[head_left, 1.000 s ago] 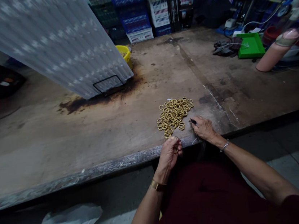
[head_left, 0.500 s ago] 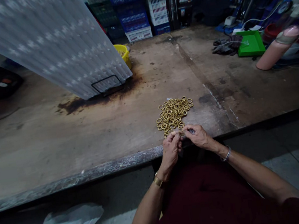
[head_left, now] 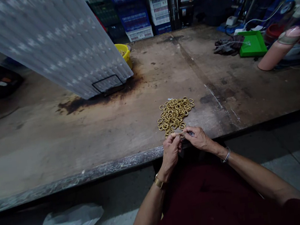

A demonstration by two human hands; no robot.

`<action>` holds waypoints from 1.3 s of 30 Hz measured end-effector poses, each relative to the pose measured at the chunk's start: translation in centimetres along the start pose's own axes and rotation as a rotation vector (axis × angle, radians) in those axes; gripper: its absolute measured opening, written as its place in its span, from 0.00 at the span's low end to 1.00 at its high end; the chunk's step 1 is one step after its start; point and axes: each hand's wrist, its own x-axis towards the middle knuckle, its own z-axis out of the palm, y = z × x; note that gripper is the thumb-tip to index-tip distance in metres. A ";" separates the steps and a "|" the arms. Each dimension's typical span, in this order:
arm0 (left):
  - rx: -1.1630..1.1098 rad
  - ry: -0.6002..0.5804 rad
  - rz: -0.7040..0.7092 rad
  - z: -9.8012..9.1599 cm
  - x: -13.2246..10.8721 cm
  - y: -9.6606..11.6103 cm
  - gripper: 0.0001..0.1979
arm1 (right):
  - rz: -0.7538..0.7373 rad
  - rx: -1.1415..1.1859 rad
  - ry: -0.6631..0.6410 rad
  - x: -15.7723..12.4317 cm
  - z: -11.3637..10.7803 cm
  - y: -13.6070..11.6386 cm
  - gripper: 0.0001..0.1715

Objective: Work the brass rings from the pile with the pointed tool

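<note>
Left hand (head_left: 170, 152): fingers closed, a small brass-coloured piece (head_left: 181, 134) pinched at the tips; exact form too small to be told. Right hand (head_left: 200, 140): fingertips set close to the left's, a dark object (head_left: 191, 133) gripped, kind not discernible. Ring pile (head_left: 173, 115): laid on the workbench (head_left: 130, 129) just beyond both hands, apparently for easy reach. Both hands: held together near the front edge, seemingly so that fine handling is steadied. Yellow tub (head_left: 128, 59): set far beyond the left hand.
</note>
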 end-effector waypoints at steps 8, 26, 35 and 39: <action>0.035 0.019 0.016 0.1 -0.1 0.1 0.19 | 0.027 -0.008 0.010 0.1 0.2 0.7 0.12; -0.195 -0.013 -0.108 -0.2 0.6 0.7 0.23 | 0.024 0.024 0.036 -0.1 0.5 0.3 0.10; -0.191 -0.044 -0.128 -0.4 0.8 0.9 0.23 | -0.024 0.031 0.026 -0.1 0.6 -0.1 0.11; -0.185 -0.087 -0.159 -0.7 0.9 0.9 0.21 | -0.035 0.031 0.010 -0.1 0.7 0.0 0.11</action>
